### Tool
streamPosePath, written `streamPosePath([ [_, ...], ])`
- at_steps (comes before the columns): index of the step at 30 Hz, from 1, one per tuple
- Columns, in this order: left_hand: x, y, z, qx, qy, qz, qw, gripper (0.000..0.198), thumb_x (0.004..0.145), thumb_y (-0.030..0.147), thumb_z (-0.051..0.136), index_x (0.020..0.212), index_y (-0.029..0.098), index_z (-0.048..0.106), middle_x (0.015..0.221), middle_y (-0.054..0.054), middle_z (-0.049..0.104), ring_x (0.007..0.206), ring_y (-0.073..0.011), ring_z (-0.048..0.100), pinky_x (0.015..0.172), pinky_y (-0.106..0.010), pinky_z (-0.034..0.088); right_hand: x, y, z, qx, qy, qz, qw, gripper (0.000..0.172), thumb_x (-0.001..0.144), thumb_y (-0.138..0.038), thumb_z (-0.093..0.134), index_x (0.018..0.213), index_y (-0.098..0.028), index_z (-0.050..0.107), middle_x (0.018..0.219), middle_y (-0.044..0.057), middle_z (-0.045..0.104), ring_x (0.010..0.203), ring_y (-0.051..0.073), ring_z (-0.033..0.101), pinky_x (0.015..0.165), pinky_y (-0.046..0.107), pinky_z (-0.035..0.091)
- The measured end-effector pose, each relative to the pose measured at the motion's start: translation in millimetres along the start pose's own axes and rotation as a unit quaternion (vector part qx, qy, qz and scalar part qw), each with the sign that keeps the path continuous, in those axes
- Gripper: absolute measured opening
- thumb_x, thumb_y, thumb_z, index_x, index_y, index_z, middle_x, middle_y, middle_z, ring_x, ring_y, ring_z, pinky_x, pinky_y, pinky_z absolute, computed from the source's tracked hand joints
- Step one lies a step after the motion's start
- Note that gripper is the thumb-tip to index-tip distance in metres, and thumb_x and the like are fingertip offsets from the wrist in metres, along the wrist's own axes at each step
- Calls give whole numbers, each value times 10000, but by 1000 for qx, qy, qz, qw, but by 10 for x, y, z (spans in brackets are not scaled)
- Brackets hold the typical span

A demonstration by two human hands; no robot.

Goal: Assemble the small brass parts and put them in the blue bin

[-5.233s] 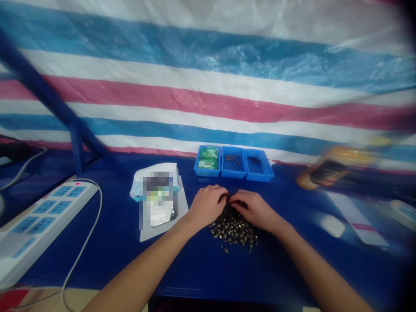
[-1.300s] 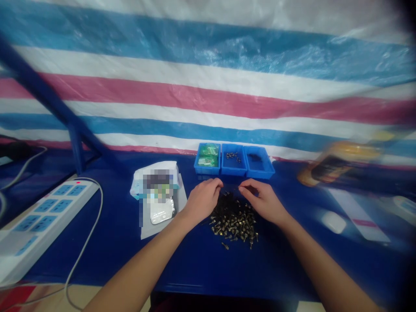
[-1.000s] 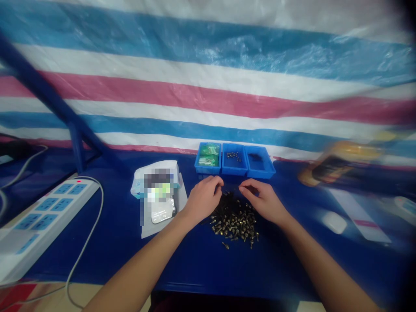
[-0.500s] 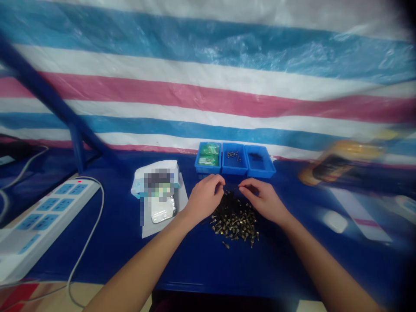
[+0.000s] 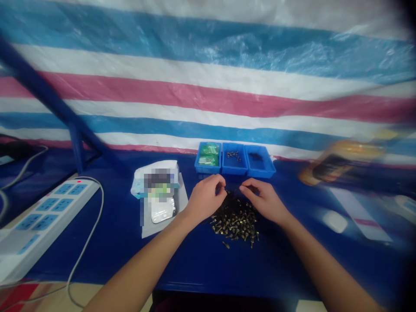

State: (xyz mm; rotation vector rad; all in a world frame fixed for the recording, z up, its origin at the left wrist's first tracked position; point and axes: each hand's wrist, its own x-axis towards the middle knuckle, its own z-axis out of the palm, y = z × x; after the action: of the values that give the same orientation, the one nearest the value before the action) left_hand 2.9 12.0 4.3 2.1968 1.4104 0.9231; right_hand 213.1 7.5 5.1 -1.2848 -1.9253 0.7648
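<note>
Below mid-frame, with left hand (image 5: 206,196) and right hand (image 5: 265,199) curled, cannot tell whether around anything; beside small metal pieces (image 5: 234,224), probably light, rigid, best pinched mid-length.

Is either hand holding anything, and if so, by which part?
It cannot be told: the left hand and right hand are curled by the heap of small parts, but anything pinched is too tiny to make out.

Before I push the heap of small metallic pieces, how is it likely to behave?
The heap looks loosely piled, so it would probably spread rather than slide as one. The metallic shine suggests stiff pieces; their elongated shapes may roll unevenly.
</note>
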Motion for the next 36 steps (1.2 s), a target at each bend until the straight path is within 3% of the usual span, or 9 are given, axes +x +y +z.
streamPosePath([
  [36,-2,-6,27,22,-16,6,1000,57,809,176,581,768,213,569,786,12,652,744,-161,606,681,-274,443,-5,-27,16,-11,-5,-14,1000,222,923,-384,538,868,-206,657,745,9,655,663,163,574,617,279,430],
])
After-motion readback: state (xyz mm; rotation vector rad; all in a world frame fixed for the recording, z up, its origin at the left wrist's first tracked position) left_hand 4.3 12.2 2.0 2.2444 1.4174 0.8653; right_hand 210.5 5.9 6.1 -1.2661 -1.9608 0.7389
